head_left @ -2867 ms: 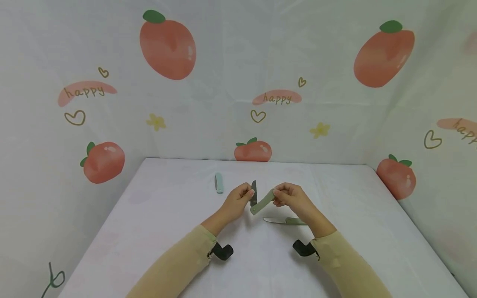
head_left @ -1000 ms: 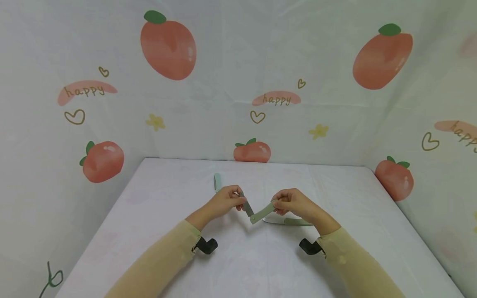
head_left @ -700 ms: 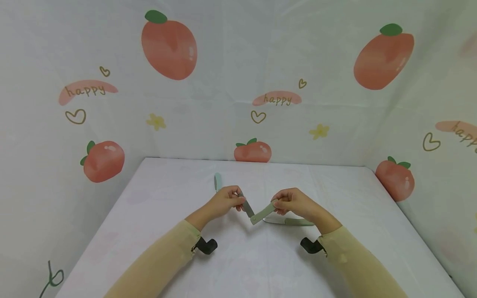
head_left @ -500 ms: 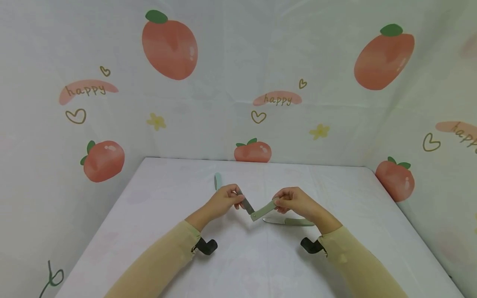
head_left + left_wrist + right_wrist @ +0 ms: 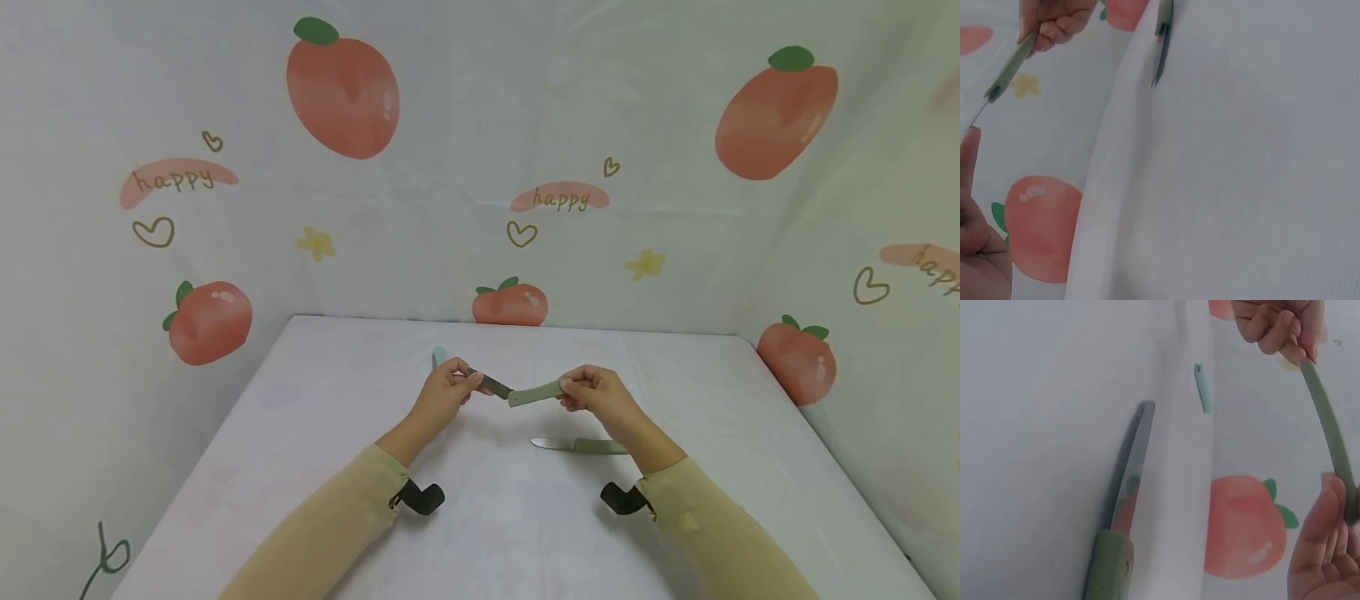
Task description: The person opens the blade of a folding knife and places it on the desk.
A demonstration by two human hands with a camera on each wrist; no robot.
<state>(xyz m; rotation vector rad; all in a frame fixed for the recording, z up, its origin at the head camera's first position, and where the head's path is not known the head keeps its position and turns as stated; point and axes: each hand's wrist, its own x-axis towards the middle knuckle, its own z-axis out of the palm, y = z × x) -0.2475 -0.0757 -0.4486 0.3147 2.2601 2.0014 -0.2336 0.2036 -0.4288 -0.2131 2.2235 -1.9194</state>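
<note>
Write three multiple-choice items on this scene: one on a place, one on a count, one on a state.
1. Where does the open knife lie?
A. On the table near the right hand
B. Against the back wall
C. In the left hand

2. How many knives are in view?
A. One
B. Three
C. Five

3. How is the folding knife held?
A. Folded shut
B. Nearly unfolded, one hand at each end
C. Lying untouched

Key: 1 A, it rests on the table by the right hand. 2 B, held, open, and a closed knife. 3 B, left hand pinches the blade.
</note>
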